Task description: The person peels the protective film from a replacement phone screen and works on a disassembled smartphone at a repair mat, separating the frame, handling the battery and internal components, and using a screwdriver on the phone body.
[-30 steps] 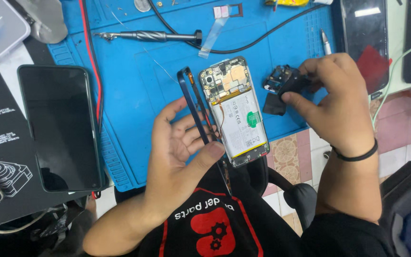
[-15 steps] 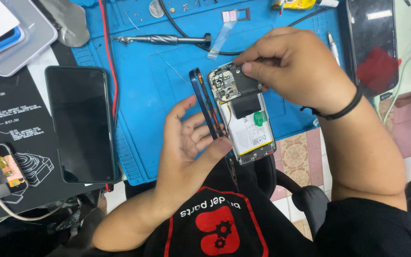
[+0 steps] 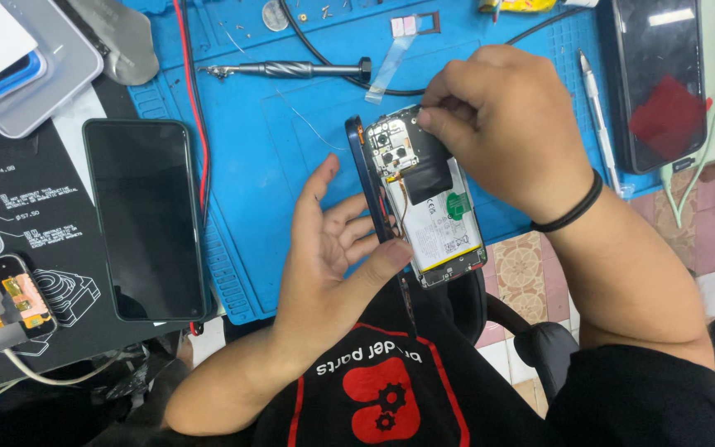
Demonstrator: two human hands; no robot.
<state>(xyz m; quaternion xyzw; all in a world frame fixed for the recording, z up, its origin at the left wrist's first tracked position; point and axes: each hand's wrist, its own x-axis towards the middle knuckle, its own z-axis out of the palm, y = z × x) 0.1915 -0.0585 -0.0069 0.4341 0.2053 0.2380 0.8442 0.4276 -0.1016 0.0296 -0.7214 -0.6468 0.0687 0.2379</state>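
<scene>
Blue matting (image 3: 275,182) covers the desk, with a dark phone (image 3: 146,217) lying face up at its left edge. Further right, the left hand (image 3: 333,248) cradles an opened phone (image 3: 428,199) above the mat's near edge, fingers grasping its side. The right hand (image 3: 506,136) pinches a black cover piece (image 3: 424,161) at the phone's top.

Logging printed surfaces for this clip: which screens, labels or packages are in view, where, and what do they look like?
Phone: left of blue mat, face up, dark blank rectangular screen.
Second phone: top right, dark screen, red square patch.
Battery label: on opened phone held by both hands, white with green round sticker.
Black sheet: far left, white printed diagrams.
Yellow packet: top edge.
</scene>
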